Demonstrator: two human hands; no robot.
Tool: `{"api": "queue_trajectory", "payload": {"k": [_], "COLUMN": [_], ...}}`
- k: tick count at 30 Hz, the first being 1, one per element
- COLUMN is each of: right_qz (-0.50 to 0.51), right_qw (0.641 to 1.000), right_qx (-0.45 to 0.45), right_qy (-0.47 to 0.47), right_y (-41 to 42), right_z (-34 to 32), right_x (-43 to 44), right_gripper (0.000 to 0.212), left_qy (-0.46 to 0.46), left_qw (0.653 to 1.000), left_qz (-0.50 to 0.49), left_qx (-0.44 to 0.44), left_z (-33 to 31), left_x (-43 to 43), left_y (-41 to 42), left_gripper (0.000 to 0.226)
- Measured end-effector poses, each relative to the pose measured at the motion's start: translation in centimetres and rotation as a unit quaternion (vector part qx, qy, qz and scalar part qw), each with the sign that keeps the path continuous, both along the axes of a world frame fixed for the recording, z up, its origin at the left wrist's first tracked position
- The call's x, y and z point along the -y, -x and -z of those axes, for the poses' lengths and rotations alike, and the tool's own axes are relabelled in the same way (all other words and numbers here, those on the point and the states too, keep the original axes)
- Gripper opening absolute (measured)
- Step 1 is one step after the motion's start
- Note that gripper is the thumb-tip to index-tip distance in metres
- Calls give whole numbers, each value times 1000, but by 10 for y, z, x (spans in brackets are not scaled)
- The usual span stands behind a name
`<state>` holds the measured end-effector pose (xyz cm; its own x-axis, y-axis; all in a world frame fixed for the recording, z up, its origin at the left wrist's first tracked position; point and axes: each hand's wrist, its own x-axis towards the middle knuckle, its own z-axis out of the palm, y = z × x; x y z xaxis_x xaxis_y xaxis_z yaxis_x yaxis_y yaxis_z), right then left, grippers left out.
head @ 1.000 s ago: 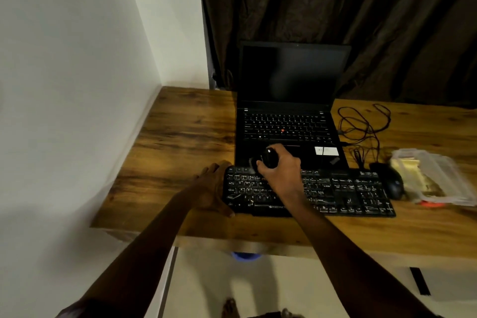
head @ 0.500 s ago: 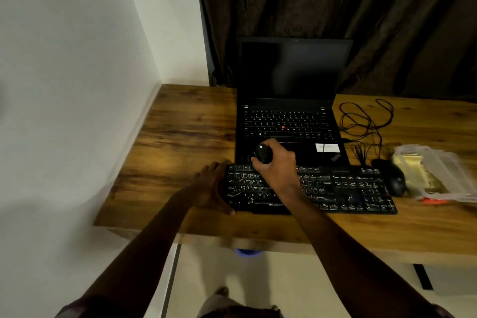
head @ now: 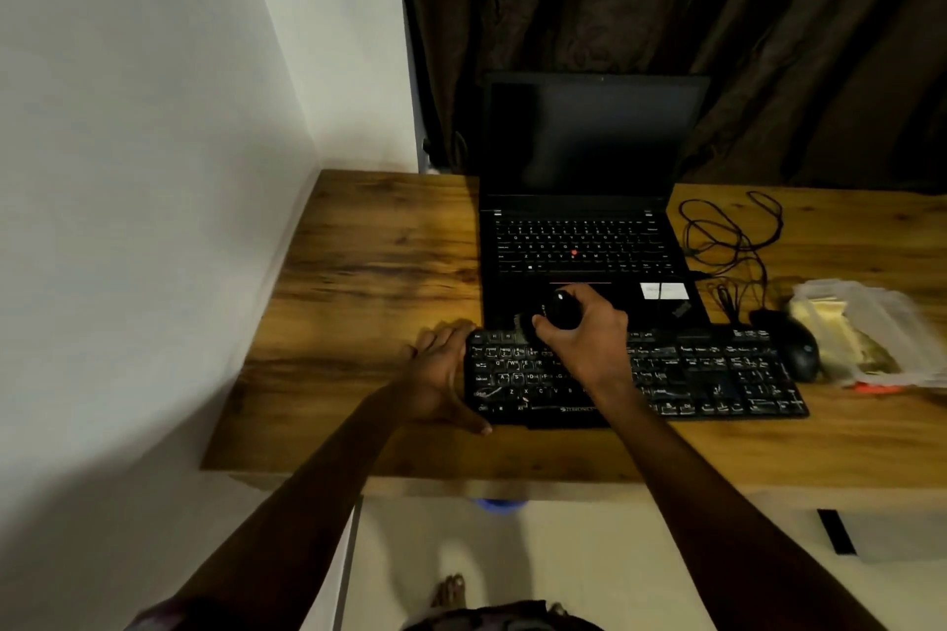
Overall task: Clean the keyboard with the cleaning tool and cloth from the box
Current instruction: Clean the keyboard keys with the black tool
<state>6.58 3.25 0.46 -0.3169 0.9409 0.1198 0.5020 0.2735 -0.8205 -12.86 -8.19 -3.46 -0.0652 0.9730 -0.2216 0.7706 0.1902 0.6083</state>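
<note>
Dark brown curtains hang behind a wooden desk, and a pale wall runs along the surface's left edge. An open black laptop with a dark screen stands against the far edge.

Touching the laptop's near rim lies the black keyboard. It runs parallel to the surface's near edge, from about the middle towards the right.

The left hand rests at the keyboard's left end. Its 4 fingers lie close together against that short side, and the thumb stretches along the near-left corner.

The right hand is over the left half of the keyboard. Its fingers and thumb are curled round a rounded black cleaning tool. The tool's pale brush end points down and left onto the top row of keys, though blur hides whether the bristles touch.

A black mouse sits just beside the keyboard's right end, with tangled black cables on the surface behind it. Near the surface's right edge lies a clear plastic box with something yellowish inside. I cannot tell whether that is the cloth. A small orange thing shows at the box's near side.
</note>
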Motion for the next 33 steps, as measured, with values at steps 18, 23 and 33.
{"api": "queue_trajectory", "payload": {"k": [18, 23, 33], "right_qz": [2, -6, 0], "right_qw": [1000, 1000, 1000], "right_qx": [10, 14, 7], "right_qy": [-10, 0, 18], "right_y": [-8, -12, -23], "right_z": [-9, -10, -10], "right_x": [-12, -15, -21], "right_gripper": [30, 30, 28], "left_qy": [16, 19, 19], "left_qw": [999, 997, 998], "left_qz": [8, 9, 18], "left_qx": [-51, -69, -59], "left_z": [-1, -1, -3], "left_x": [-3, -6, -6], "left_y": [3, 3, 3], "left_gripper": [143, 143, 141]}}
